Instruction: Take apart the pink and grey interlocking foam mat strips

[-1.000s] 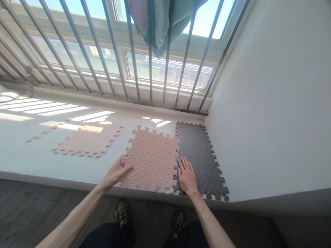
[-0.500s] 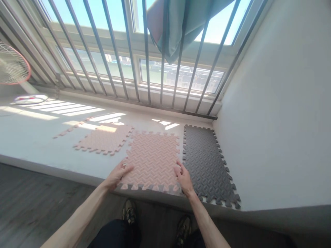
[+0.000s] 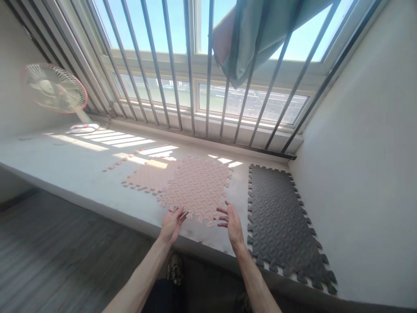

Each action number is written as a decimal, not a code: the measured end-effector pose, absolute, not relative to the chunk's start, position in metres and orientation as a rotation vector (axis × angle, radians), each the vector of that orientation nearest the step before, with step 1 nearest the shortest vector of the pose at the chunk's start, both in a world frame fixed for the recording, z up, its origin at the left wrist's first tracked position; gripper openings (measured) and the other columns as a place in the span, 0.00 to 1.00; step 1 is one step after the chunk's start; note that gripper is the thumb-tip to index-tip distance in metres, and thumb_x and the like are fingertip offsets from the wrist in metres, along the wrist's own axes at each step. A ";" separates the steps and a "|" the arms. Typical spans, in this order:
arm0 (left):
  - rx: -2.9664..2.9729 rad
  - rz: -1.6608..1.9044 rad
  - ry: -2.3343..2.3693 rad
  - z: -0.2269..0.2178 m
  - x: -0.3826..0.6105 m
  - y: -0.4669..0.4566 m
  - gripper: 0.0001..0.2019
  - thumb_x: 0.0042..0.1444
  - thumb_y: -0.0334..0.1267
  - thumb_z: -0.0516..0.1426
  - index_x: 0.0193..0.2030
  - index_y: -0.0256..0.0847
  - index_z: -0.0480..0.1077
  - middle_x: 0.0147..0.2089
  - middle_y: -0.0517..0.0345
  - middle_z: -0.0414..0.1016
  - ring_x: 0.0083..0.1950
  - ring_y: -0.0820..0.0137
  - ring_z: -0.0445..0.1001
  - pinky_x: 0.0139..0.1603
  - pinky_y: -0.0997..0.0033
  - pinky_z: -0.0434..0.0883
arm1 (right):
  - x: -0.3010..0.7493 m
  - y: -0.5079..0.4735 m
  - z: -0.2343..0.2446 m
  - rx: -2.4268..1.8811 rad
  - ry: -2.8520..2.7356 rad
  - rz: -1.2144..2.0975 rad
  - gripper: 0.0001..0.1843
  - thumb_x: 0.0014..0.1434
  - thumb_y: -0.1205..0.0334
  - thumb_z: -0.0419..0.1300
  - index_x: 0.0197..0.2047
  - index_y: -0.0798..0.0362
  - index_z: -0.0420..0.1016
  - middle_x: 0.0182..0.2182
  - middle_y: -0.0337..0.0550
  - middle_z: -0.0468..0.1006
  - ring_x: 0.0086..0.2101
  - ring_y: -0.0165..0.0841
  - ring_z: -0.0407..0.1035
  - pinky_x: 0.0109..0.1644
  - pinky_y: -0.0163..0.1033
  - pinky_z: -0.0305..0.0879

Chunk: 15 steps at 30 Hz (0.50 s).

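Note:
A pink foam puzzle mat [image 3: 196,187] lies on the pale ledge [image 3: 65,165], overlapping a second pink mat [image 3: 146,177] to its left. A dark grey foam mat [image 3: 280,217] lies to the right, apart from the pink one, beside the wall. My left hand [image 3: 171,225] hovers at the pink mat's near left edge with fingers spread, holding nothing. My right hand [image 3: 232,221] is just off the mat's near right corner, fingers apart, empty.
Window bars [image 3: 182,69] rise behind the ledge, with a teal cloth [image 3: 250,39] hanging on them. A fan [image 3: 54,89] stands at the far left. A thin pink foam strip [image 3: 119,161] lies on the ledge. A white wall [image 3: 365,152] closes the right side; dark wood floor [image 3: 65,261] lies below.
The pink mat has slid left, away from the grey mat, onto the second pink mat. Both hands have let go of it and lifted. The view has swung to the left.

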<state>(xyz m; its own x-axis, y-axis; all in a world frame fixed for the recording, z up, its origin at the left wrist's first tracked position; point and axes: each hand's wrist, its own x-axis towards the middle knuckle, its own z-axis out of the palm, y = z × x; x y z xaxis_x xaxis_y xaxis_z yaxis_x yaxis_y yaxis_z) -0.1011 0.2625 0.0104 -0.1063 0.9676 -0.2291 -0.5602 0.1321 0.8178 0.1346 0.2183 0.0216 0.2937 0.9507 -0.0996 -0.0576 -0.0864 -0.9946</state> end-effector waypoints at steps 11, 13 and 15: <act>0.542 1.553 1.510 0.058 -0.263 0.427 0.13 0.53 0.20 0.62 0.35 0.40 0.64 0.32 0.63 0.72 0.33 0.72 0.74 0.36 0.73 0.75 | 0.254 0.168 -0.016 -1.708 -1.375 0.357 0.27 0.75 0.38 0.50 0.54 0.47 0.83 0.54 0.50 0.84 0.57 0.45 0.75 0.67 0.55 0.67; 0.536 1.498 1.624 0.051 -0.270 0.437 0.14 0.55 0.18 0.59 0.38 0.40 0.63 0.32 0.63 0.70 0.33 0.71 0.74 0.34 0.71 0.75 | 0.257 0.167 -0.022 -1.728 -1.372 0.367 0.27 0.76 0.39 0.50 0.55 0.46 0.83 0.54 0.49 0.84 0.56 0.44 0.75 0.66 0.54 0.68; 0.545 1.472 1.729 0.043 -0.274 0.444 0.15 0.57 0.16 0.57 0.42 0.40 0.61 0.34 0.65 0.69 0.33 0.72 0.72 0.34 0.69 0.75 | 0.256 0.167 -0.024 -1.743 -1.357 0.396 0.27 0.76 0.39 0.50 0.57 0.46 0.82 0.53 0.49 0.84 0.56 0.44 0.75 0.66 0.53 0.67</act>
<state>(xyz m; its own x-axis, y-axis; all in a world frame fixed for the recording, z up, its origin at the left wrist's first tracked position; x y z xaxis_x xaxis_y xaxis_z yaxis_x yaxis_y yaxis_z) -0.2737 0.4438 0.0426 -0.6000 0.7474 -0.2852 -0.1626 0.2351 0.9583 0.2559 0.1669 -0.0239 0.3557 0.9005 0.2501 0.6244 -0.0299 -0.7805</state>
